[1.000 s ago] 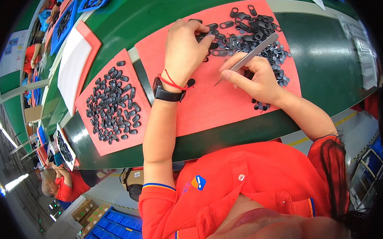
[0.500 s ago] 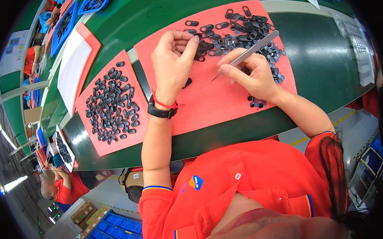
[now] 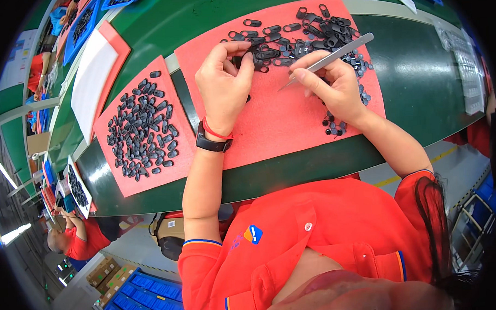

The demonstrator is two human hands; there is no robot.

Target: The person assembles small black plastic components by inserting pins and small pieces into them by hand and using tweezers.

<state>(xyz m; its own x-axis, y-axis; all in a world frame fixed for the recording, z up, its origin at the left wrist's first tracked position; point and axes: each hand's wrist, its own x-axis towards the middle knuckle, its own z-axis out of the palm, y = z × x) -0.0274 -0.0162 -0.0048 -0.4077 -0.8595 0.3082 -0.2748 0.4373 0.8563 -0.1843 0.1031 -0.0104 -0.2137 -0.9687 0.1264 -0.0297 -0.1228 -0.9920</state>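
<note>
My right hand (image 3: 336, 89) is closed around silver tweezers (image 3: 351, 46), whose tips point left over the pink foam mat (image 3: 290, 126). Thumb and forefinger of my left hand (image 3: 223, 85) are pinched on a small black part (image 3: 237, 61), mostly hidden by the fingers. Another dark piece (image 3: 249, 98) shows beside the left hand, largely covered by it. Beyond both hands lies a heap of black oval pieces with ring-like holes (image 3: 331, 32). Small round grey-black discs (image 3: 360, 63) are scattered to the right of it, and several more discs (image 3: 334, 124) lie below my right wrist.
Many small black oval parts (image 3: 143, 126) cover a second pink mat (image 3: 131, 183) on the left. Both mats rest on a green table (image 3: 403, 67). White and pink sheets (image 3: 95, 78) lie far left, clear plastic trays (image 3: 466, 71) far right. Another person (image 3: 81, 240) sits at lower left.
My left hand has shifted slightly left, its fingertips moving away from the heap. The tweezers have moved a little right and up with my right hand. The view has tilted slightly.
</note>
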